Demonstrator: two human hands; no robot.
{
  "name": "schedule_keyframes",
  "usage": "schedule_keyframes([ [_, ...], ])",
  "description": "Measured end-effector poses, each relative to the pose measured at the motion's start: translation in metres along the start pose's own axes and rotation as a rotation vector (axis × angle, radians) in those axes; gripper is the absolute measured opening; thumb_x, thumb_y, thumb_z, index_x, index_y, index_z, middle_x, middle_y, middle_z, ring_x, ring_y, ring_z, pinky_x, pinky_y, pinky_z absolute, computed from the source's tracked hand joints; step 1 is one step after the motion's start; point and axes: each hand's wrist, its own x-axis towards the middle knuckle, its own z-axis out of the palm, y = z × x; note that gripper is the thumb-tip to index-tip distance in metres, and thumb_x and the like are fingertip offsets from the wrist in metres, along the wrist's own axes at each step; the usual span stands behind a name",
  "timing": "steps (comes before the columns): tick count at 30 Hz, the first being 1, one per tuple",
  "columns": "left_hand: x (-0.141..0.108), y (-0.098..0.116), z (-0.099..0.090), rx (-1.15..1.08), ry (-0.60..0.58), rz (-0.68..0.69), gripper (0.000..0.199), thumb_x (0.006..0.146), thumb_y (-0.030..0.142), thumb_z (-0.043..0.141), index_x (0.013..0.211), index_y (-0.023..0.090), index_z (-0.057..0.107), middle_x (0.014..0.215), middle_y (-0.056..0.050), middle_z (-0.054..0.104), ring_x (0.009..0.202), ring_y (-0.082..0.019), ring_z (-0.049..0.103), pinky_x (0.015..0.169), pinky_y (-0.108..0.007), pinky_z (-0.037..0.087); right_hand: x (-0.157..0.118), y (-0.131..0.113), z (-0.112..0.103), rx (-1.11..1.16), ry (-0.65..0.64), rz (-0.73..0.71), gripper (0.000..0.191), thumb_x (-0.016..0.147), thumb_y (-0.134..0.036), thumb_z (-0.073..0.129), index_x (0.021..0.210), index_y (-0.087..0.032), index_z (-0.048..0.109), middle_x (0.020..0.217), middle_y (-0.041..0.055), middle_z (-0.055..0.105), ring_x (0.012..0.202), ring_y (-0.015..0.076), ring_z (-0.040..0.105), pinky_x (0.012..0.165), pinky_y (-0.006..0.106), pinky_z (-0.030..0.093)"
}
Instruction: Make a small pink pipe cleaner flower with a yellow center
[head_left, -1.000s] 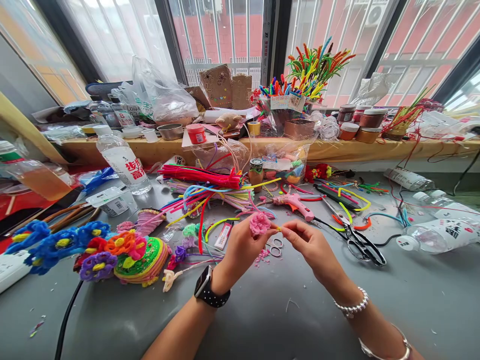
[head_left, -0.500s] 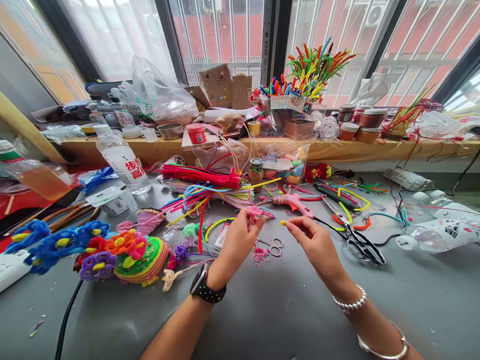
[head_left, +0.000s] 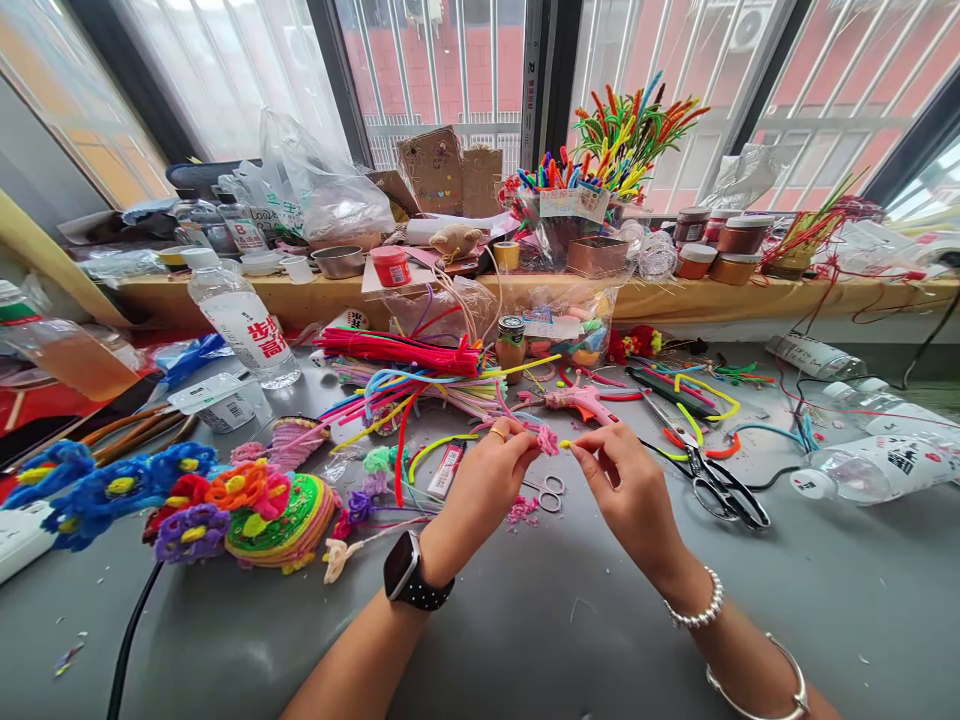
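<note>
Between the fingers of my left hand is a pink pipe-cleaner flower, its head turned to the right. My right hand pinches a small yellow piece of pipe cleaner, held just beside the flower; a narrow gap seems to part the two. Under the hands lie small scissors and a heap of pink fuzz clippings. A pink glue gun rests on the table behind them.
Finished fuzzy flowers lie at the left. Bundled red pipe cleaners are stacked behind my left hand. Large black-handled scissors and plastic bottles lie at the right. A cluttered wooden ledge runs along the window.
My left hand has rolled over and turned the pink flower to the right, toward the yellow piece. My right hand has shifted only slightly, still pinching it.
</note>
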Motion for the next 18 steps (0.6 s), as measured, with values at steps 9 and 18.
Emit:
schedule_keyframes([
  [9, -0.0001, 0.001, 0.0006, 0.004, -0.019, 0.054, 0.023, 0.084, 0.026, 0.037, 0.086, 0.018, 0.058, 0.093, -0.006, 0.052, 0.084, -0.014, 0.052, 0.076, -0.027, 0.043, -0.0011, 0.0024, 0.0022, -0.087, 0.003, -0.141, 0.009, 0.082, -0.015, 0.045, 0.082, -0.017, 0.054, 0.079, 0.0057, 0.054, 0.076, 0.0178, 0.051, 0.068, 0.031, 0.042],
  [18, -0.0005, 0.004, -0.0013, -0.031, -0.045, 0.026, 0.027, 0.084, 0.029, 0.036, 0.084, 0.018, 0.061, 0.087, -0.005, 0.052, 0.078, -0.013, 0.051, 0.071, -0.026, 0.043, -0.0014, 0.0013, 0.0038, -0.1, 0.017, -0.152, 0.01, 0.082, -0.014, 0.044, 0.083, -0.017, 0.053, 0.079, 0.0057, 0.054, 0.076, 0.0174, 0.051, 0.067, 0.031, 0.043],
])
